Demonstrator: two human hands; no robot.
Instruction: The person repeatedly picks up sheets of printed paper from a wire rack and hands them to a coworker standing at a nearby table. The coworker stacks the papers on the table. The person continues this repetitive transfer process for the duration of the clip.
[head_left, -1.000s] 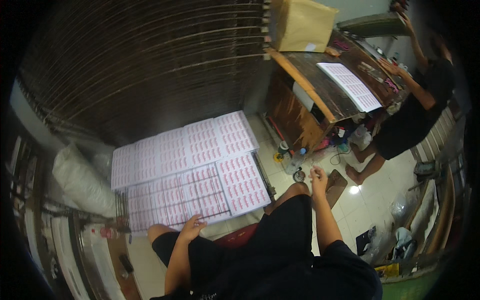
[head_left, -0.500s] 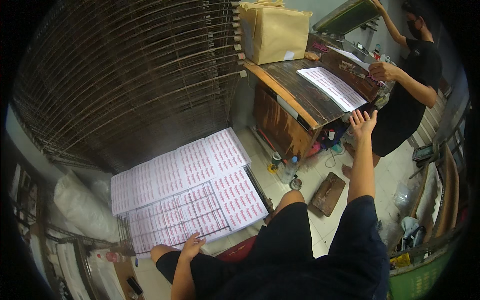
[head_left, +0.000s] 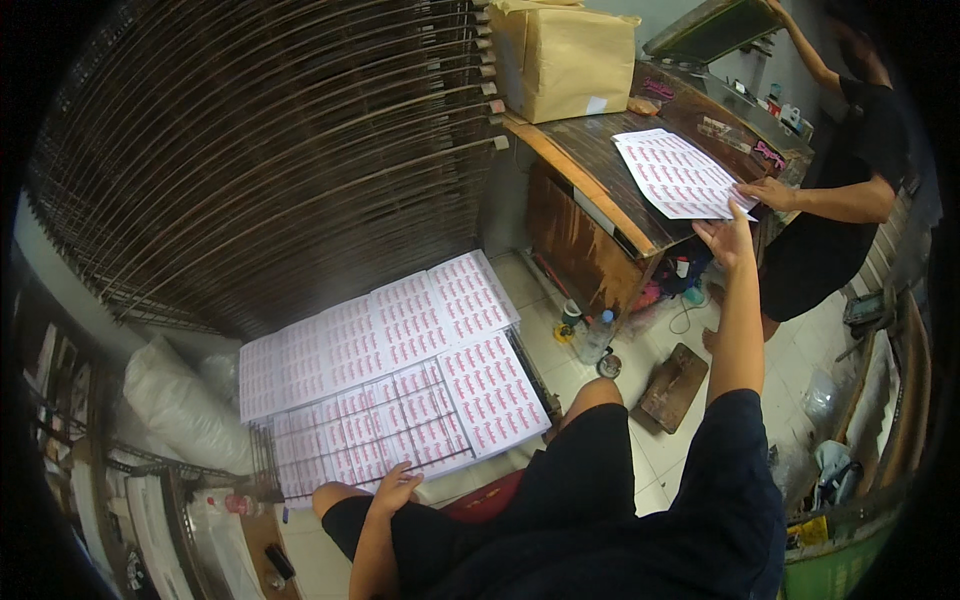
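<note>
Reaching out to the right, my right hand point(head_left: 728, 240) is at the near edge of a white printed sheet point(head_left: 675, 175) with rows of red lettering. Its fingers are apart; the thumb overlaps the sheet's corner, and I cannot tell whether it grips. A co-worker's hand point(head_left: 768, 194) holds that sheet's right corner. My left hand point(head_left: 398, 490) is open and empty above my knee, fingers stretched towards the front edge of a wire rack shelf point(head_left: 440, 462). Similar printed sheets point(head_left: 490, 395) lie side by side around there, some seen through the shelf's wires.
Raised wire shelves point(head_left: 300, 150) rise at the far left. A wooden table point(head_left: 575, 150) carries a paper-wrapped parcel point(head_left: 585, 65). The co-worker's other hand is up at a tilted screen frame point(head_left: 710, 30). On the floor are a plastic bottle point(head_left: 597, 338) and a brown block point(head_left: 672, 388).
The co-worker has brought the sheet down and over towards me, above the table. My right hand has moved up to its edge. My left hand remains near the rack.
</note>
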